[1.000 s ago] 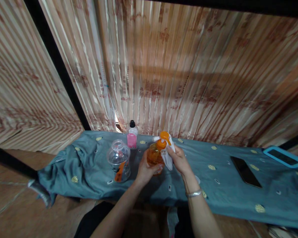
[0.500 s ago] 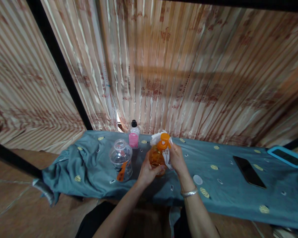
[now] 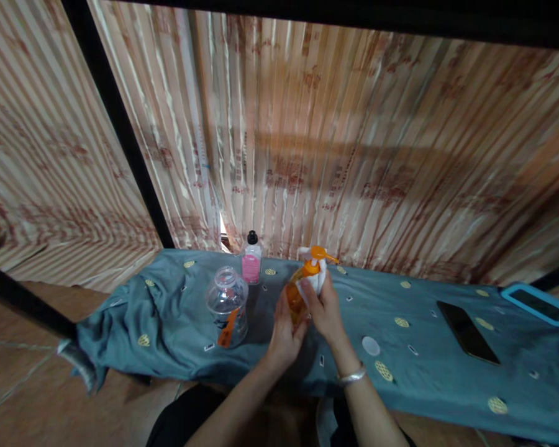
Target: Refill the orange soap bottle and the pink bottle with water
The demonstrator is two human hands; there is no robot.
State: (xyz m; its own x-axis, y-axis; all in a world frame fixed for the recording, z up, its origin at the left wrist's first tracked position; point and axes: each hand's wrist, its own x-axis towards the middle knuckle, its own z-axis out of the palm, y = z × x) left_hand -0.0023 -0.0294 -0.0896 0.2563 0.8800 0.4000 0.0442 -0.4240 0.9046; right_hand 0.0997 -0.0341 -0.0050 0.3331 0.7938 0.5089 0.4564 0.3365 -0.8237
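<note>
Starting at the left, the blue-grey cloth (image 3: pixel 135 310) bunches into folds where it drops over the table's end, so that side gives no flat footing. On the smoother part stands an open clear jar (image 3: pixel 226 305) with an orange tag, upright, and just behind it, close to the striped curtain (image 3: pixel 354 155), a small pink bottle (image 3: pixel 251 259) with a black cap. Both stand apart from the hands, to their left.

Near the middle, the left hand (image 3: pixel 285 335) is wrapped around the lower body of the orange pump bottle (image 3: pixel 297 293), steadying it upright above the cloth. The right hand (image 3: pixel 325 305) pinches a white rag (image 3: pixel 315 277) against the bottle's neck and shoulder, just under the orange pump head, fingers curled tight; a silver bangle sits on that wrist.

To the right, a small white cap (image 3: pixel 371 345) lies near the right wrist. Beyond it the cloth lies flat and open up to a black phone (image 3: pixel 467 322), and a blue-edged tablet (image 3: pixel 538 303) rests at the far right edge.
</note>
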